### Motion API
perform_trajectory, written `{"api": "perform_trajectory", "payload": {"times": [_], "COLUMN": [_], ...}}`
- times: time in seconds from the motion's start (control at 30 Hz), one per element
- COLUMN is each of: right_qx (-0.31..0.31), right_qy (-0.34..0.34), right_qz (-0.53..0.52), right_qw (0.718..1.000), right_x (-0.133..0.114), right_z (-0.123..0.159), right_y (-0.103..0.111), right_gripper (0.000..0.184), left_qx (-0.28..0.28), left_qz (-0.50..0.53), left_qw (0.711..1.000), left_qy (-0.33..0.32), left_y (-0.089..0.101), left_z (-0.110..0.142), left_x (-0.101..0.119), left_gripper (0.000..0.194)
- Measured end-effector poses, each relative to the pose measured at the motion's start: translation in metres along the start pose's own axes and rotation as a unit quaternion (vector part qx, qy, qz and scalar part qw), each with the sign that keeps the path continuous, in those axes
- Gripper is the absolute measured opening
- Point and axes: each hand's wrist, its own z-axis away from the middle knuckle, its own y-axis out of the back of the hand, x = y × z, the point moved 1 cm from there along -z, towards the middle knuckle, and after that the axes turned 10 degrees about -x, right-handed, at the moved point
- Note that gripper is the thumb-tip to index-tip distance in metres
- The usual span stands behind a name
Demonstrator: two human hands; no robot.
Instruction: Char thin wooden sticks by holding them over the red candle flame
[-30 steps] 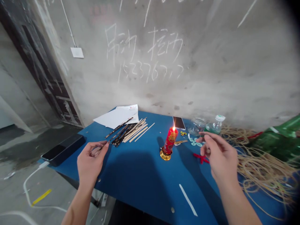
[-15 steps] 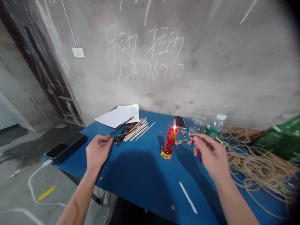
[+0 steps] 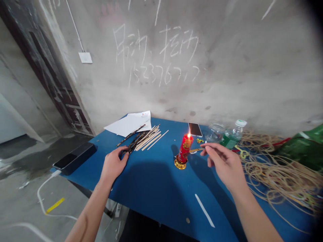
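My left hand point(image 3: 114, 164) is at the near ends of a bundle of dark, charred-looking sticks point(image 3: 133, 144), thumb and fingers closed around them. One more dark stick point(image 3: 130, 135) lies apart, reaching onto the white papers point(image 3: 127, 124). Pale wooden sticks point(image 3: 151, 140) lie beside the bundle on its right. A lit red candle point(image 3: 185, 148) stands upright in a gold holder point(image 3: 180, 164) between my hands. Right of it, my right hand point(image 3: 225, 164) hovers with thumb and fingertips pinched; what they hold, if anything, is too small to tell. A thin yellowish strip point(image 3: 196, 150) shows by those fingertips.
Behind lie a phone point(image 3: 194, 129), a glass jar point(image 3: 214, 132) and a green-labelled bottle point(image 3: 232, 134). Tangled tan cord point(image 3: 277, 174) covers the right side. A black device point(image 3: 75, 158) sits at the blue table's point(image 3: 151, 195) left edge; a white strip point(image 3: 204, 211) lies in front.
My left hand has shifted slightly right and down, from a single dark stick to the near ends of the dark bundle. The right hand stays pinched in nearly the same place.
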Motion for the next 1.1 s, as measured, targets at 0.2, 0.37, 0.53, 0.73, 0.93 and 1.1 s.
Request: {"api": "perform_trajectory", "payload": {"times": [0.2, 0.37, 0.53, 0.73, 0.93, 1.1], "right_qx": [-0.005, -0.014, -0.015, -0.013, -0.019, -0.028], "right_qy": [-0.004, -0.014, -0.023, -0.02, -0.019, -0.024], "right_qz": [0.02, 0.017, 0.014, 0.024, 0.026, 0.02], "right_qw": [1.0, 1.0, 1.0, 0.999, 0.999, 0.999], "right_x": [0.0026, 0.0028, 0.0035, 0.0009, 0.0012, 0.0079], "right_z": [0.0005, -0.0007, -0.0008, -0.0004, 0.0006, 0.0009], "right_y": [0.0007, -0.0015, -0.0021, -0.0023, -0.004, -0.0044], "right_gripper": [0.032, 0.033, 0.034, 0.033, 0.034, 0.035], "left_qx": [0.046, 0.02, 0.011, 0.039, 0.065, 0.048], "left_qz": [-0.045, -0.061, -0.033, 0.01, 0.024, 0.032], "left_qw": [0.998, 0.996, 0.997, 0.998, 0.997, 0.998], "left_qy": [0.02, 0.058, 0.07, 0.056, 0.035, 0.022], "left_y": [0.004, 0.0059, 0.0055, 0.0077, 0.0095, 0.0063], "left_z": [0.0029, 0.0044, 0.0055, 0.0061, 0.0074, 0.0014], "left_x": [0.0018, -0.0009, -0.0031, -0.0006, 0.0018, -0.0014], "left_gripper": [0.025, 0.035, 0.034, 0.031, 0.026, 0.025]}}
